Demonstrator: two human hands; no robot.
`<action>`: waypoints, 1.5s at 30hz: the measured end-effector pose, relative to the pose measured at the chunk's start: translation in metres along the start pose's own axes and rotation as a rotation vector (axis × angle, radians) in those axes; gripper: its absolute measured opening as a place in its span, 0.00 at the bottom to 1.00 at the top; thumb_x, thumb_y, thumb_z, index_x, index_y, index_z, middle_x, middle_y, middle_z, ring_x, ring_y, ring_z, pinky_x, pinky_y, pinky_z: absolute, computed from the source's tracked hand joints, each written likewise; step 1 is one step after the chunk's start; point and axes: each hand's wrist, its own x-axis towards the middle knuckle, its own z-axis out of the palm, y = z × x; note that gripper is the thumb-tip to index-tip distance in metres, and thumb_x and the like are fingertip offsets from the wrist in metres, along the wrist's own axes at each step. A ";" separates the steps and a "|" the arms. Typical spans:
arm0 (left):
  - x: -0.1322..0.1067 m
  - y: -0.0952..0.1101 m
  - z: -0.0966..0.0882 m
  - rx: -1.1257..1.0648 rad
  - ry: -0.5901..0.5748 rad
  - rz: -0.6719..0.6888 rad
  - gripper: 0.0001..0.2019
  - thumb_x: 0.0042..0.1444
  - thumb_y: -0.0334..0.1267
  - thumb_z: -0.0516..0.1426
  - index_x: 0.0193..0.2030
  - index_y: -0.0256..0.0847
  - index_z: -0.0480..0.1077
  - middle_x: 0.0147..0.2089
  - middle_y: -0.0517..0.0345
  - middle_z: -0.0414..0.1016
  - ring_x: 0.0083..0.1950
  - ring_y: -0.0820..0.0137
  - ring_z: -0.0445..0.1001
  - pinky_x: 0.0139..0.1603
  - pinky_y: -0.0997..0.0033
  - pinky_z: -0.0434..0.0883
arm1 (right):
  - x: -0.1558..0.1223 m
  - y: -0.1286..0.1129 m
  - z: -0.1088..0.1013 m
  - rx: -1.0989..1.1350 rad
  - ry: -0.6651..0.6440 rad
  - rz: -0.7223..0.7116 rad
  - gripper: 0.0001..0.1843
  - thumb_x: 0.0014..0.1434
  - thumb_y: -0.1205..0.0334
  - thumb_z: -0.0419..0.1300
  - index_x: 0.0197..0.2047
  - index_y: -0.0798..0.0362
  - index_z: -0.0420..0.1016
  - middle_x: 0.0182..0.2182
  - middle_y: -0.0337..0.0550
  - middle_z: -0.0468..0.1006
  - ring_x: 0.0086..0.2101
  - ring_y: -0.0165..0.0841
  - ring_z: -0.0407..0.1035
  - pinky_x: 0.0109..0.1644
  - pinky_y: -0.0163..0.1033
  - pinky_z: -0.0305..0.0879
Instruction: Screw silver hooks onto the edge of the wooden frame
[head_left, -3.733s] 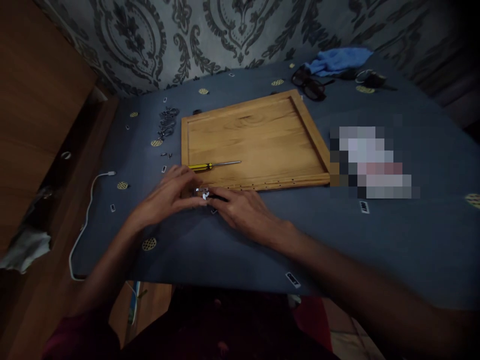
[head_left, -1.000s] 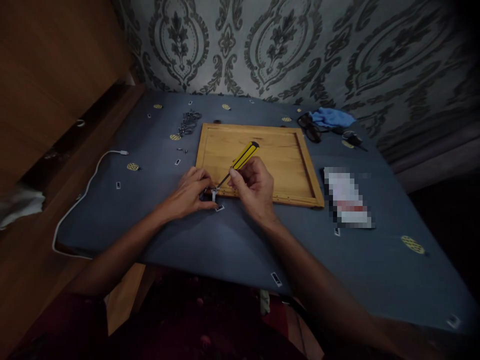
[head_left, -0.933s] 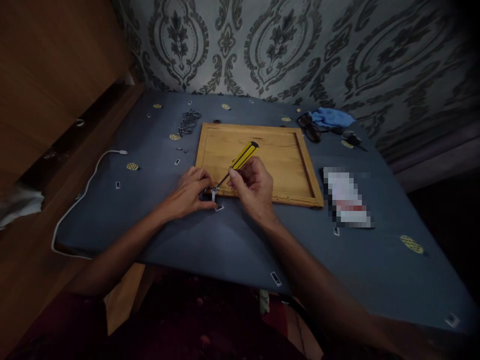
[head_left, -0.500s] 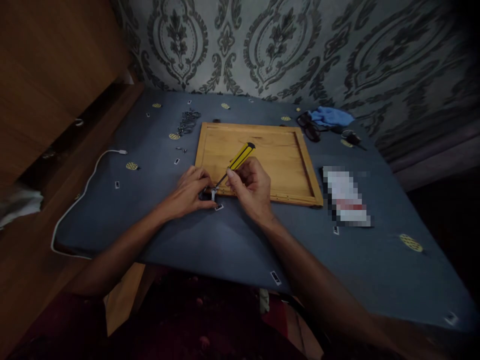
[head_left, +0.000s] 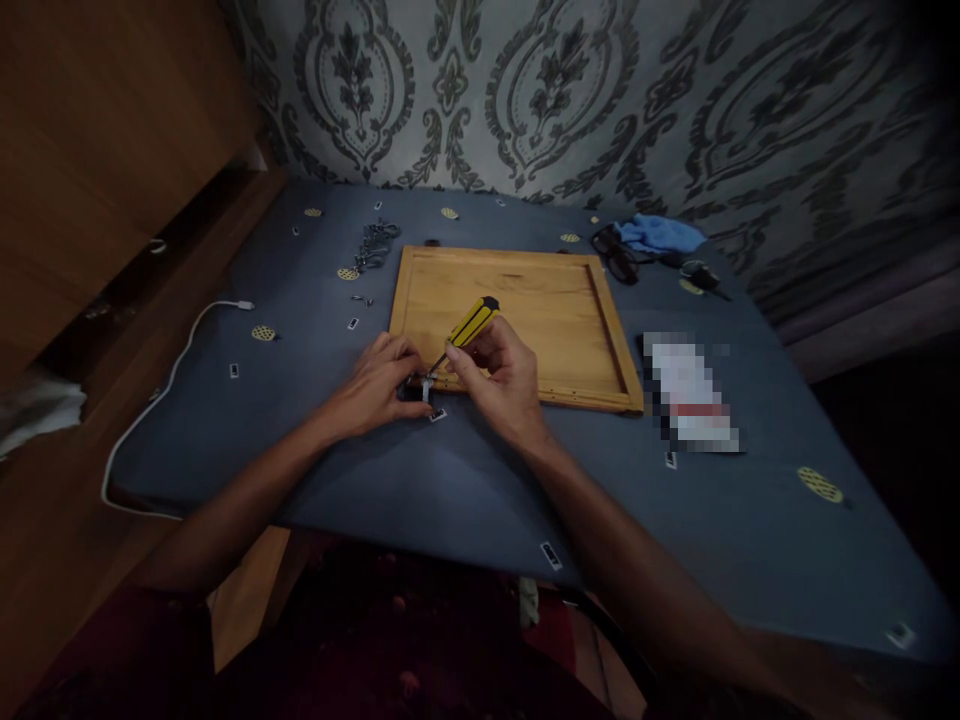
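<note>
A wooden framed panel (head_left: 517, 300) lies flat on the table. My right hand (head_left: 502, 375) is closed around the yellow-and-black handle of a screwdriver (head_left: 474, 322). The screwdriver leans, its shaft pointing down and left to a small metal hinge (head_left: 427, 386) at the panel's near left edge. With fingers curled over the corner and thumb below, my left hand (head_left: 382, 382) pinches this hinge against the edge. Part of the hinge is hidden by the fingers, and whether the tip sits in a screw cannot be made out. Small dark holes run along the near rail.
Metal hardware (head_left: 373, 245) lies heaped behind the panel's left side, with a few loose screws (head_left: 362, 300) nearer. Sunglasses (head_left: 616, 255), a blue cloth (head_left: 660, 234) and a blurred-out flat item (head_left: 690, 395) are on the right. A white cable (head_left: 191, 335) runs along the left edge.
The screwdriver handle has dipped and shifted slightly left with my right hand. My left hand and the hinge stay in place.
</note>
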 end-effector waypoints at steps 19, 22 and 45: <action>0.000 -0.004 0.002 -0.024 0.002 0.035 0.22 0.57 0.53 0.68 0.51 0.40 0.77 0.54 0.49 0.73 0.56 0.54 0.68 0.58 0.55 0.67 | 0.019 -0.014 0.005 0.156 -0.213 0.029 0.21 0.61 0.42 0.68 0.38 0.50 0.71 0.27 0.33 0.73 0.27 0.28 0.71 0.31 0.35 0.67; 0.000 -0.003 0.002 -0.027 -0.006 0.019 0.22 0.57 0.53 0.68 0.51 0.41 0.77 0.54 0.49 0.73 0.56 0.54 0.68 0.59 0.53 0.67 | 0.021 -0.012 0.006 0.180 -0.193 0.065 0.21 0.58 0.43 0.70 0.37 0.50 0.70 0.24 0.32 0.73 0.24 0.27 0.69 0.27 0.34 0.65; 0.000 -0.004 0.001 -0.037 -0.013 0.014 0.21 0.56 0.55 0.68 0.46 0.40 0.76 0.52 0.50 0.72 0.55 0.56 0.67 0.57 0.57 0.66 | 0.020 -0.026 -0.002 0.240 -0.146 0.065 0.21 0.53 0.46 0.75 0.34 0.50 0.72 0.27 0.32 0.74 0.22 0.24 0.67 0.25 0.32 0.66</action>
